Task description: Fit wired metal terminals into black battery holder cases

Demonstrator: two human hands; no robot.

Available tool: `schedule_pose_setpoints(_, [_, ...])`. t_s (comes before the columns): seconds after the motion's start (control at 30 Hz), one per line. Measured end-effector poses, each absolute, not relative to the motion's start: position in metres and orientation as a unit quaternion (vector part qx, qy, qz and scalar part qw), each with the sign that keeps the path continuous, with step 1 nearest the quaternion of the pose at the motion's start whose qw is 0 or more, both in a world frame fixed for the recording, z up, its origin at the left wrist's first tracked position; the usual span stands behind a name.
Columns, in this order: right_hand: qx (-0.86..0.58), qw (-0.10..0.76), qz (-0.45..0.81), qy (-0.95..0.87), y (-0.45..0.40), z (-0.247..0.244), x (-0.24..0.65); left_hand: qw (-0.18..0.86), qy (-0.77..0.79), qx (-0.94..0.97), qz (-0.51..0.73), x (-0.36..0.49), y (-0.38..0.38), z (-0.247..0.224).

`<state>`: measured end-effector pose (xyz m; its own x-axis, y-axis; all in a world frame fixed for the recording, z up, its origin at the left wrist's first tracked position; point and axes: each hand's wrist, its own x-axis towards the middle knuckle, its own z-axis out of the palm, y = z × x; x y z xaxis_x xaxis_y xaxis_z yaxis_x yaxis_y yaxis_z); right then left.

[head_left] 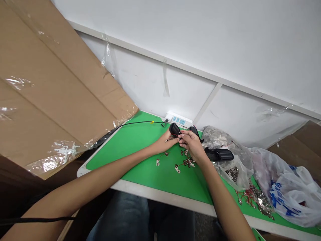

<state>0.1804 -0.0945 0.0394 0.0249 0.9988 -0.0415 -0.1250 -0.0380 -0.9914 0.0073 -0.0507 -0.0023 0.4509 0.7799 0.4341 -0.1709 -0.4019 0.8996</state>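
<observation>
My left hand (167, 140) is closed round a small black plastic casing (174, 129), held just above the green tabletop. A thin red wire (173, 135) runs out of the casing, and a small metal end dangles near my left thumb. With fingertips pinched together, my right hand (191, 142) is at the casing's right edge, on the red wire; the exact grip is partly hidden by the fingers. Below the hands lie several small metal contact plates (187, 162). Beyond my right hand is another black casing (195, 131), and further right a similar black casing (223, 154).
A white power strip (178, 119) with a black cable (140, 123) sits against the wall. Clear plastic bags (218, 137), a white-and-blue bag (293, 194) and a pile of metal parts with red wires (258, 199) occupy the right. A large cardboard box (57, 87) leans over the left.
</observation>
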Motion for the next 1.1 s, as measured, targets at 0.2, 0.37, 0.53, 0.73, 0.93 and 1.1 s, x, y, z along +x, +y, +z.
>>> schedule_pose_setpoints(0.2, [-0.482, 0.518, 0.532, -0.465, -0.098, 0.039, 0.173, 0.467, 0.271, 0.675, 0.503, 0.003, -0.054, 0.000])
schedule_pose_setpoints(0.37, [-0.490, 0.495, 0.481, -0.532, -0.098, 0.043, 0.181, 0.455, 0.308, 0.639, 0.539, -0.001, -0.053, 0.005])
schedule_pose_setpoints(0.53, [-0.539, 0.499, 0.348, -0.582, -0.094, 0.052, 0.203, 0.533, 0.262, 0.660, 0.460, -0.005, -0.044, 0.021])
schedule_pose_setpoints(0.73, [-0.466, 0.445, 0.245, -0.724, -0.096, 0.047, 0.206, 0.617, 0.213, 0.617, 0.440, 0.007, -0.041, 0.015])
schedule_pose_setpoints(0.93, [-0.486, 0.342, 0.139, -0.793, -0.099, 0.032, 0.195, 0.644, 0.281, 0.558, 0.442, 0.010, -0.050, 0.006])
schedule_pose_setpoints(1.1, [-0.497, 0.336, 0.129, -0.790, -0.102, 0.027, 0.183, 0.556, 0.256, 0.634, 0.473, 0.005, -0.056, 0.011])
